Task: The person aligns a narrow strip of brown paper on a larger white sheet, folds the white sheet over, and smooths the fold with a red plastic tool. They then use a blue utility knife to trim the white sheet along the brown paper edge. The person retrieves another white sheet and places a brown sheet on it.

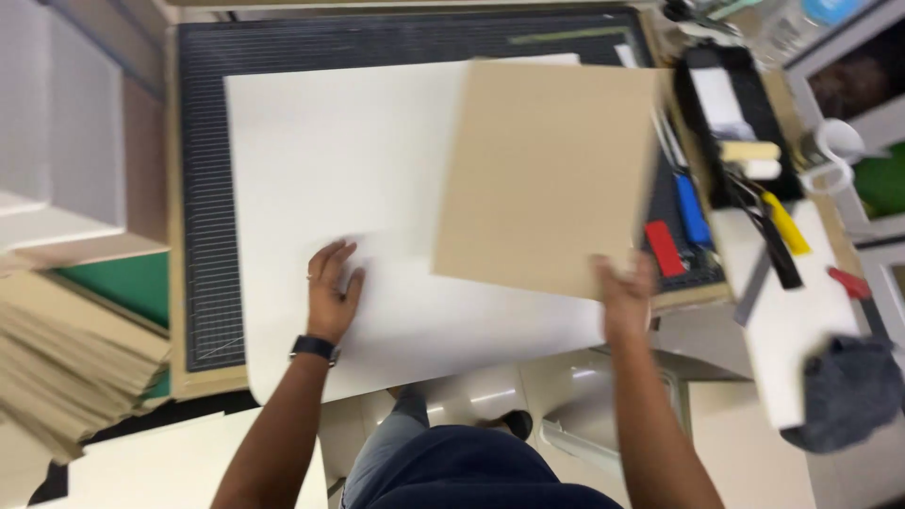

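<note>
- Black tray (pixel 699 113) at upper right, holding a white card and two pale rollers (pixel 751 151).
- Tan board (pixel 547 174) raised over the white sheet (pixel 349 160), tilted a little, long axis running away from the body, near corner by the table edge.
- Right hand (pixel 627 292) closed on the board's near right corner.
- Left hand (pixel 332 287) open, pressed flat on the sheet, fingers spread.
- Sheet lying on the dark cutting mat (pixel 203 188), near edge hanging off the table.

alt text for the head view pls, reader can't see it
A person's right hand grips the near edge of a tan square cardboard sheet over a large white paper sheet, which the left hand presses flat on a dark gridded cutting mat.
</note>
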